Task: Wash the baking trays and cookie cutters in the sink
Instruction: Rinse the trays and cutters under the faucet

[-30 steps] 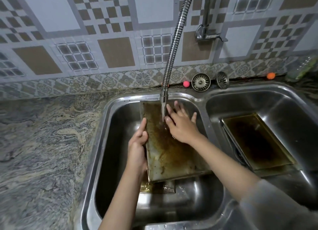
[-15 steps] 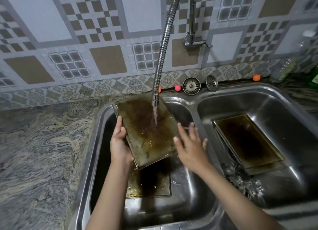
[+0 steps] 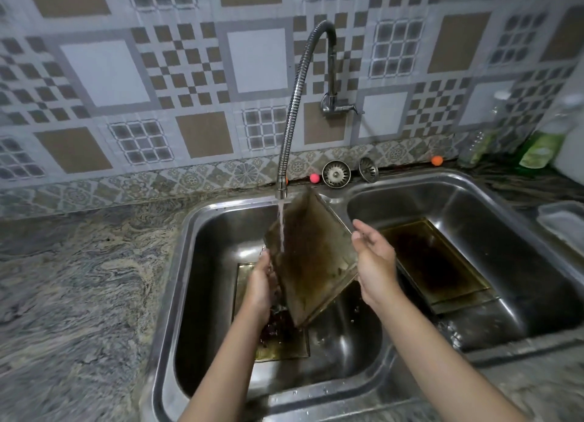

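Our left hand (image 3: 260, 282) grips the greasy baking tray (image 3: 311, 260) by its edge, tilted under the tap (image 3: 281, 192) over the sink (image 3: 177, 263); our right hand (image 3: 374, 260) hovers open. Stiff, likely slippery: we hold the rims.

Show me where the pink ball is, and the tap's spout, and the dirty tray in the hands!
pink ball (image 3: 314, 178), head view, on its round front.
tap's spout (image 3: 281, 193), head view, on the nozzle tip where water comes out.
dirty tray (image 3: 316, 263), head view, on the middle of its stained face.

Left hand (image 3: 260, 284) gripped low, fingers apparently curled, partly hidden; right hand (image 3: 374, 260) hovered open, fingers relaxed.
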Action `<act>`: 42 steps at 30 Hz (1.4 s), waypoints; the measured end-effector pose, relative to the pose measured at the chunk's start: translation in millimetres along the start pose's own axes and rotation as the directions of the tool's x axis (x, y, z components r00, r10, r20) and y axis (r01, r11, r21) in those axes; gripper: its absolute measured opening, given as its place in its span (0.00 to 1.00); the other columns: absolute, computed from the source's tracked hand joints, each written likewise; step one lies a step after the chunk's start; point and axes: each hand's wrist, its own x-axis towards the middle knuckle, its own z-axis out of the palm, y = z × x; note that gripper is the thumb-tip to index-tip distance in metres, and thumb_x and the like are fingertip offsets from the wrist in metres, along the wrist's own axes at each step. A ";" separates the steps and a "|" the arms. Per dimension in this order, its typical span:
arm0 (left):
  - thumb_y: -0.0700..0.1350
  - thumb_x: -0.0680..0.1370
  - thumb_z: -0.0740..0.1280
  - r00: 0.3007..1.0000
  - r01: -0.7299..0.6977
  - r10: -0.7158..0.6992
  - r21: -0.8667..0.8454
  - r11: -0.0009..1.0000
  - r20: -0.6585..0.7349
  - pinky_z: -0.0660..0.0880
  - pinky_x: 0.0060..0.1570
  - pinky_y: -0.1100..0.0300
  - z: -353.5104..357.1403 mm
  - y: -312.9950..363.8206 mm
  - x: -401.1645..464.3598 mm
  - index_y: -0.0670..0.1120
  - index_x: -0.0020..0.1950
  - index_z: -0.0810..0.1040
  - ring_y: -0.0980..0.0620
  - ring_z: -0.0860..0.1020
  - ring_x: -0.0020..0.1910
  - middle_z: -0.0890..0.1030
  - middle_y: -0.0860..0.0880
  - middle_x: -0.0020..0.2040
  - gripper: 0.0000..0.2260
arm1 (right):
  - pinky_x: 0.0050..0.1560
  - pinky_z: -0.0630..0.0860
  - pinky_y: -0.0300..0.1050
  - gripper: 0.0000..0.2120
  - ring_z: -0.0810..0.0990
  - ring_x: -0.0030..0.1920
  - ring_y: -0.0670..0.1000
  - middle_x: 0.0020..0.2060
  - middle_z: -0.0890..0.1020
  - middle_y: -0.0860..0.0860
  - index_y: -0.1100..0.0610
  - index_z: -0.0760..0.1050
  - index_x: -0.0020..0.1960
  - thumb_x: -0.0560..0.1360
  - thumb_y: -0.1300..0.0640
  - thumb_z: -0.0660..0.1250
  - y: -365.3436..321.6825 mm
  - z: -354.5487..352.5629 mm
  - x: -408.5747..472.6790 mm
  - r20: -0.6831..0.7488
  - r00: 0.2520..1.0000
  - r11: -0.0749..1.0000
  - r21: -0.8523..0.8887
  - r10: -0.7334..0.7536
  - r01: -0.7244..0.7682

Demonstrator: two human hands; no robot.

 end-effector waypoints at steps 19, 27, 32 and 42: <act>0.51 0.81 0.59 0.924 -0.287 0.310 -0.128 0.949 0.225 0.75 0.56 0.53 81.6 15.9 -18.1 0.52 0.70 0.71 0.48 0.79 0.57 0.81 0.48 0.60 0.18 | 0.70 0.61 0.63 0.27 0.68 0.69 0.42 0.66 0.73 0.37 0.41 0.62 0.72 0.75 0.47 0.65 -10.9 -41.2 -41.1 0.517 0.763 0.696 -0.379 -0.387 0.610; 0.48 0.81 0.60 0.974 -0.209 0.225 -0.274 0.939 0.029 0.69 0.64 0.37 72.4 -3.0 19.5 0.52 0.65 0.77 0.40 0.77 0.62 0.80 0.45 0.61 0.14 | 0.72 0.61 0.53 0.26 0.65 0.71 0.50 0.70 0.68 0.48 0.39 0.62 0.72 0.75 0.40 0.63 -11.4 -108.2 63.2 0.242 0.953 0.870 -0.492 0.183 -0.042; 0.52 0.78 0.63 0.991 -0.104 0.120 -0.243 0.964 0.051 0.72 0.61 0.41 57.3 -23.0 56.0 0.51 0.64 0.78 0.42 0.77 0.61 0.79 0.43 0.62 0.15 | 0.68 0.66 0.45 0.18 0.68 0.69 0.49 0.67 0.73 0.49 0.50 0.71 0.68 0.79 0.52 0.62 16.3 -104.6 70.6 0.202 0.971 0.876 -0.482 0.131 -0.018; 0.48 0.78 0.66 0.906 0.014 0.197 0.490 0.872 -0.376 0.73 0.53 0.52 -19.1 -98.3 110.3 0.44 0.55 0.78 0.41 0.78 0.55 0.81 0.45 0.48 0.10 | 0.68 0.67 0.50 0.22 0.68 0.69 0.52 0.68 0.72 0.50 0.51 0.70 0.69 0.76 0.52 0.67 15.1 -201.0 122.5 -0.145 0.989 0.846 -0.525 0.012 -0.088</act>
